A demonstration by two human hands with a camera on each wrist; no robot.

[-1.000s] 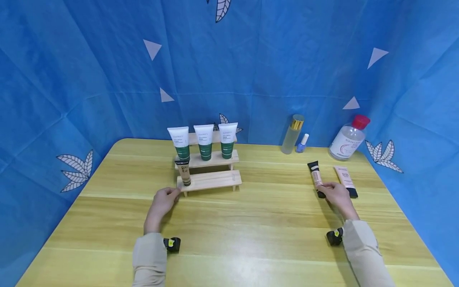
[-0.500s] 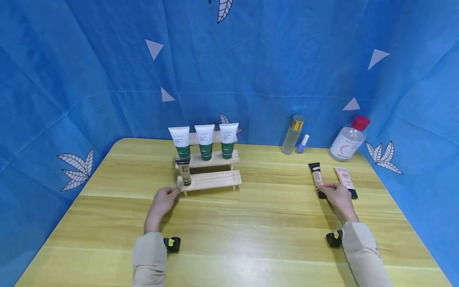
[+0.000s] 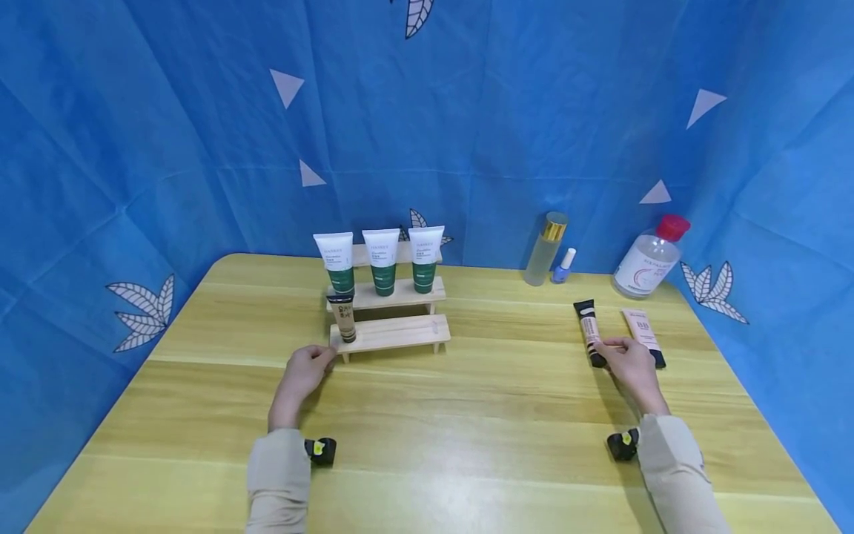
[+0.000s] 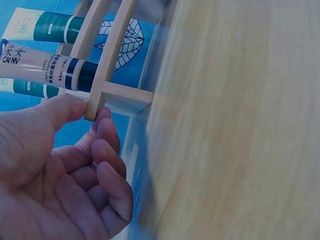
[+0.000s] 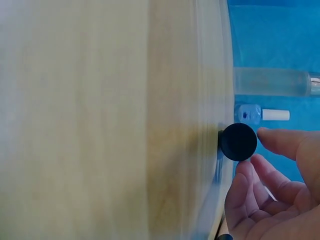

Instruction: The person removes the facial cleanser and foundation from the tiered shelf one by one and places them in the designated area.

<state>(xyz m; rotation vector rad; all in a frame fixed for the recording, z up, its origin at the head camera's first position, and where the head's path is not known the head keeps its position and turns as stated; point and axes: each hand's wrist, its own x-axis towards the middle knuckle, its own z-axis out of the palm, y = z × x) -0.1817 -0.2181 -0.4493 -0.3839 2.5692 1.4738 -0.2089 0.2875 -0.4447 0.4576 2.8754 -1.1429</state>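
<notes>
My left hand (image 3: 303, 378) pinches the left end of the lower step of a two-step wooden display stand (image 3: 407, 331), thumb above and fingertips below in the left wrist view. On that step, by my thumb, a small beige foundation tube (image 3: 344, 320) stands upright on its dark cap. Three white-and-green tubes (image 3: 383, 256) stand in a row on the upper step. Far right, my right hand (image 3: 630, 367) pinches a slim pink-and-black cosmetic tube (image 3: 590, 330) lying on the table, thumb and fingers on either side of its round black cap (image 5: 239, 142).
A pink BB cream tube (image 3: 643, 331) lies just right of my right hand. Behind stand a gold-capped bottle (image 3: 542, 256), a small blue nail polish bottle (image 3: 562, 271) and a clear red-capped bottle (image 3: 646, 263). A blue curtain (image 3: 467, 111) hangs behind the table (image 3: 440, 437).
</notes>
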